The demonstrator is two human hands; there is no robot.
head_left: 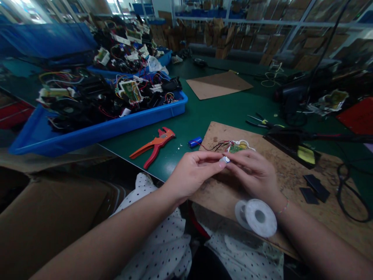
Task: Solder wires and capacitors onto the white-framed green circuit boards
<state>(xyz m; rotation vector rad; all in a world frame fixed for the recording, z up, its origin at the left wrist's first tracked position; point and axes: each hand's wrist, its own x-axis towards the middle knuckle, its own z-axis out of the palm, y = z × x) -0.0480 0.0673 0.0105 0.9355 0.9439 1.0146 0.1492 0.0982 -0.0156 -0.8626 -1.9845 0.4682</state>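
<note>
The left hand (201,167) is closed to a pinch, thumb and forefinger gripping a small white piece (225,159) above the left edge of the wooden board (279,171); the right hand (253,171) curls in, fingertips beside it, though whether they grip too I cannot tell. A wired circuit board (237,147) lies just beyond, toward the board's far left corner. Along the near edge of the green workbench (201,111), leftward, a blue tray (145,123) holds heaped black parts, wires and circuit boards
</note>
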